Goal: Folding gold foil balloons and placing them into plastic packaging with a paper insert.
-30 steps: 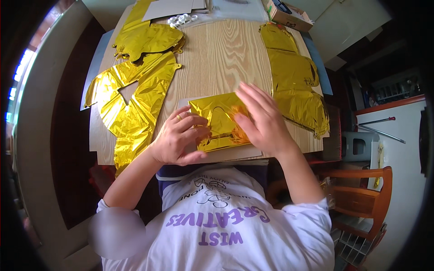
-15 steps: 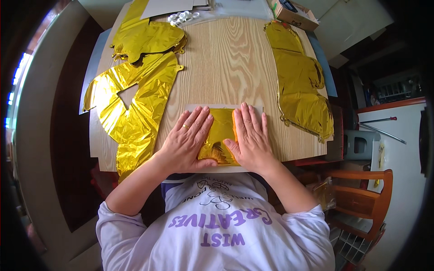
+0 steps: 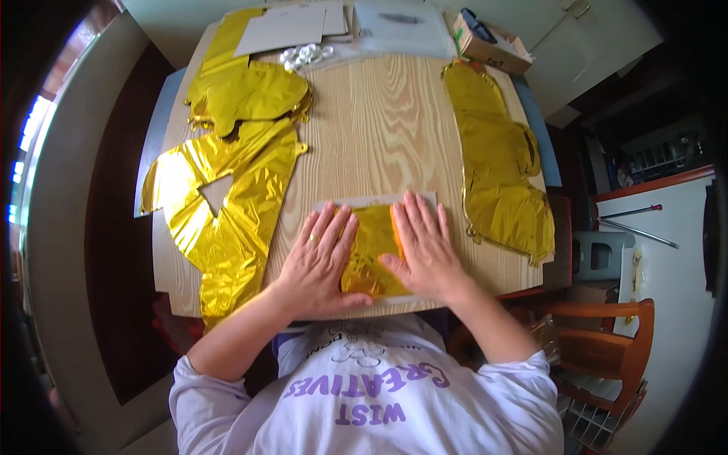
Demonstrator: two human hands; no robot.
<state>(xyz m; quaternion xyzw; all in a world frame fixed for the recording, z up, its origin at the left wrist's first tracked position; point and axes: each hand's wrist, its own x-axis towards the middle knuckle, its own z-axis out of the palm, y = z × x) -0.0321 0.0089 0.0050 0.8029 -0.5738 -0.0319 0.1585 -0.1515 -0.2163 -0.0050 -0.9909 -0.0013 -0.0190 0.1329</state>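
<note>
My left hand [image 3: 318, 262] lies flat with its fingers stretched out over the left side of a folded gold foil balloon [image 3: 370, 246]. On its right side, my right hand [image 3: 428, 254] presses down in the same way, thumb pointing inward. The folded foil rests on a pale grey card [image 3: 378, 201] at the table's near edge, and the card's rim shows above and below it. Orange-tinted foil edges peep out beside the right fingers. Both palms hide the sides of the foil.
Flat gold foil balloons [image 3: 246, 205] spread along the left, one hanging over the near edge. More gold foil balloons [image 3: 497, 163] lie stacked at the right. Grey cards [image 3: 284, 29], white rings [image 3: 305, 55], clear plastic sheets [image 3: 398, 30] and a small box [image 3: 493, 49] stand at the back.
The view has tilted, so the table sits lower in the picture and more of its far end shows. Both hands stay flat on the folded foil, with hardly any shift against it.
</note>
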